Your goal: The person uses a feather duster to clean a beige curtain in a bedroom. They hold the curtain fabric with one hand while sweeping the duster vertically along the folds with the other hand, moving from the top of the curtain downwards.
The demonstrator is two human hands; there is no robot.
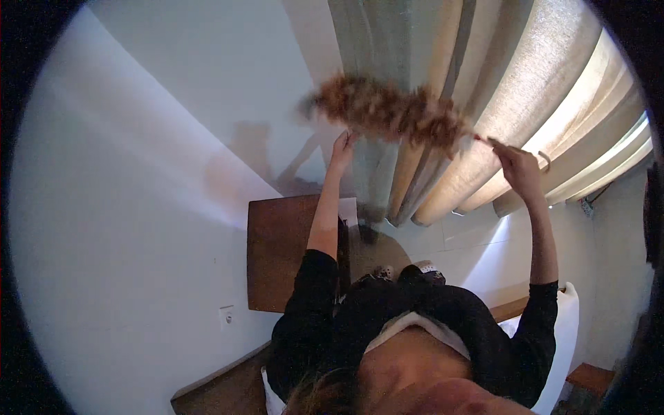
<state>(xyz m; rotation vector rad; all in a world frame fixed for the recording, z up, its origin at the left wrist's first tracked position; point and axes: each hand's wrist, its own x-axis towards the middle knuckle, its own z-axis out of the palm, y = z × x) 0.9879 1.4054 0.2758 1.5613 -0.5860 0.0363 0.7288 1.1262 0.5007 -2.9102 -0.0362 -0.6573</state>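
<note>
A fluffy brown feather duster [394, 111] is stretched across the view in front of long beige curtains [519, 98], its outline blurred. My right hand [520, 168] is closed around its thin handle, whose curved end shows beyond the hand. At the duster's lower left edge, my left hand [343, 149] is raised with its fingertips close to the fluff. Whether those fingers pinch the duster or only lie beside it cannot be told.
A brown wooden cabinet [280, 254] stands against the white wall [129, 233], below my left forearm. A wall socket [227, 317] is lower left. The curtains hang down to a tiled floor [451, 233]. White bedding [565, 332] lies at the right behind my elbow.
</note>
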